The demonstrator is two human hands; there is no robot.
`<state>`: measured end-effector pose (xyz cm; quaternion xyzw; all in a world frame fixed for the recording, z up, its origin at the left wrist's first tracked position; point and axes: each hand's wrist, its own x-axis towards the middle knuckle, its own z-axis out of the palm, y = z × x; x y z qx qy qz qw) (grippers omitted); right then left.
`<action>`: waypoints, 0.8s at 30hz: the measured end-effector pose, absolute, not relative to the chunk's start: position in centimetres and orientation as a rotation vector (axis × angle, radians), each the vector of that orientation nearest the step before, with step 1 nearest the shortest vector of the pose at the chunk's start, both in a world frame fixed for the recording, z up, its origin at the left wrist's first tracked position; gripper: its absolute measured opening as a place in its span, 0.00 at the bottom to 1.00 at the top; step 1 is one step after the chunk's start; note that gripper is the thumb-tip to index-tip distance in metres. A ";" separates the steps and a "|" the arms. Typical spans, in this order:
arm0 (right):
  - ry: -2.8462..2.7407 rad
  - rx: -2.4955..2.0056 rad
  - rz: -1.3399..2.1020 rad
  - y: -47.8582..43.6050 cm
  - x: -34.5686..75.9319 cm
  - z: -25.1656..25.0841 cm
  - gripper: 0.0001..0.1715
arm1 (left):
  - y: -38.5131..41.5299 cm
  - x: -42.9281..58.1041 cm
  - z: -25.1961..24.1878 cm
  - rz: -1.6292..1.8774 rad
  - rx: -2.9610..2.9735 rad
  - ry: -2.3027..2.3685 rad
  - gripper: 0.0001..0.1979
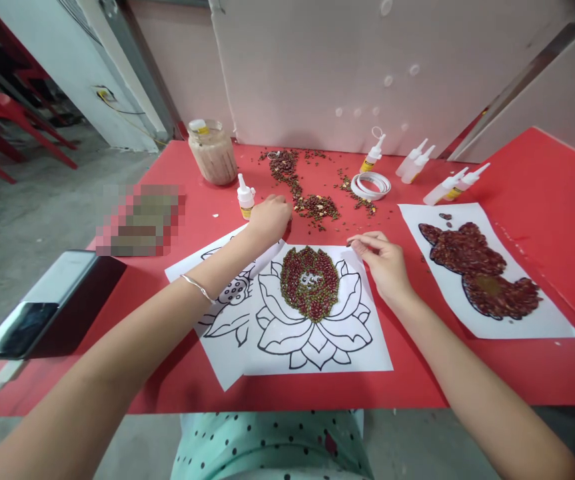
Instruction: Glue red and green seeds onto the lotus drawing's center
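A white sheet with a lotus outline (317, 337) lies on the red table (532, 193) before me. Red and green beans (310, 282) fill the flower's centre. My left hand (270, 220) is curled with its fingertips down at the edge of a loose bean pile (317, 207), beside a small glue bottle (245, 197). My right hand (384, 260) hovers at the sheet's upper right corner, thumb and fingers pinched on a small dark bean. A second lotus drawing (227, 300) lies partly under the first sheet and my left forearm.
Another sheet with a bean-filled shape (482, 270) lies at the right. Several glue bottles (447, 183), a tape roll (370, 185) and a jar (212, 152) stand toward the back. A dark box with a phone (50, 310) sits at the left table edge.
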<state>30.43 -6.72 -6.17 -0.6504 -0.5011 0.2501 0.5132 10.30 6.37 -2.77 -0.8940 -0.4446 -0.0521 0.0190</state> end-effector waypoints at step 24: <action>-1.191 -1.526 0.643 -6.8 30.4 -6.3 0.12 | -0.2 10.3 -2.4 -0.405 -3.164 -0.421 0.11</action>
